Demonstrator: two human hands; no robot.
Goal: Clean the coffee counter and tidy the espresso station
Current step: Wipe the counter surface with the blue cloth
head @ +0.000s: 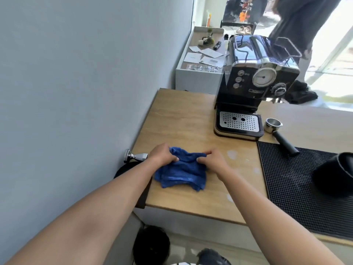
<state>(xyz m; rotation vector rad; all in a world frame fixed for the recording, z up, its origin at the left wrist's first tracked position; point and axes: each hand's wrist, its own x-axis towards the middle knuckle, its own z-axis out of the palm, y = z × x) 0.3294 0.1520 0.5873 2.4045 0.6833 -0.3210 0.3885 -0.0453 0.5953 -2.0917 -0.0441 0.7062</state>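
Note:
A crumpled blue cloth (181,174) lies on the wooden counter (177,121) near its front left corner. My left hand (161,154) pinches the cloth's far left edge and my right hand (212,159) pinches its far right edge. Behind them stands a black and chrome espresso machine (256,81) with a perforated drip tray (238,123). A portafilter (277,132) lies to the right of the machine, its black handle reaching onto the black rubber mat (298,188). Pale smudges (232,154) mark the wood right of my right hand.
A dark round container (336,175) sits on the mat at the right edge. A chrome tamper (135,156) lies at the counter's left edge by the grey wall. A white cabinet (200,60) with papers stands behind. A person (298,25) stands beyond the machine.

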